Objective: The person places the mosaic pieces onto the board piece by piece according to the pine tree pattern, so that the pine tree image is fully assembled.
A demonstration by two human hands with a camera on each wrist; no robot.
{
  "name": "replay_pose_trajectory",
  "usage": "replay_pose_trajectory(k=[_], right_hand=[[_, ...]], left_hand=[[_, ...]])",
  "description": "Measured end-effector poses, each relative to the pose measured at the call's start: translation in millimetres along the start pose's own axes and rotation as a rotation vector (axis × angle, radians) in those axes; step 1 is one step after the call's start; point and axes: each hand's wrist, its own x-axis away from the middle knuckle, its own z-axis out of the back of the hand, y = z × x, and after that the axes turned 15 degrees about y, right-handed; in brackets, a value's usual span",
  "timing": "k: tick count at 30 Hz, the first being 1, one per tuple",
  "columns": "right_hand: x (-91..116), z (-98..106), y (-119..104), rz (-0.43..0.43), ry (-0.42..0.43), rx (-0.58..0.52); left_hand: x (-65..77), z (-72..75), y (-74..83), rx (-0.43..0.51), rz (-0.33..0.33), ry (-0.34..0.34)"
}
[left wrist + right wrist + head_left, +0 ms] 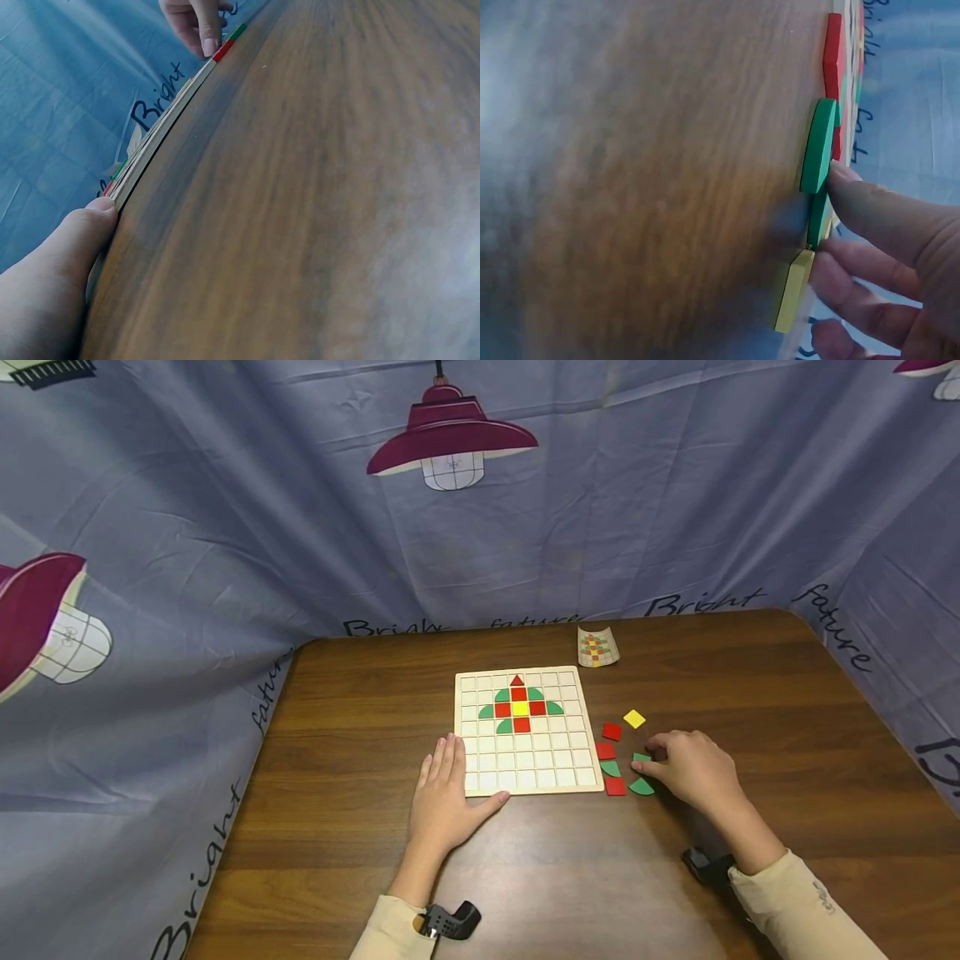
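A light wooden grid board (532, 762) lies on the table, bearing a pattern of red, green and yellow pieces around a yellow square (521, 708). My left hand (442, 793) rests at its lower left corner, fingers straight along the left side and thumb (97, 217) at the near edge. Right of the board, my right hand (693, 768) pinches a green quarter-circle piece (641, 757) between thumb and fingers, low at the tabletop. Another green quarter-circle (641, 787) lies just nearer. In the right wrist view a yellow piece (793, 292) sits beside the fingertips.
Red squares (612, 732) and a green piece (611, 768) lie along the board's right edge, with a yellow square (634, 718) farther back. A curled pattern card (597, 647) stands behind the board. A printed blue curtain (300, 527) surrounds the wooden table (337, 760).
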Motion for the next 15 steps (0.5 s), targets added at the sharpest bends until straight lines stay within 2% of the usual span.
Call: replay_pose_trajectory(k=[4,8,15], right_hand=[[-0.7,-1.0,0.2,-0.011,-0.019,-0.045],[-1.3,-2.1,0.6,0.021,-0.003,-0.061],[-1.4,-2.9,-0.4,0.037,0.031,0.034]], left_hand=[[0.5,-0.6,-0.3,0.001,0.001,0.002],[0.7,-0.2,-0.6,-0.001,0.000,0.002],[0.4,0.3,-0.3,0.001,0.000,0.001]])
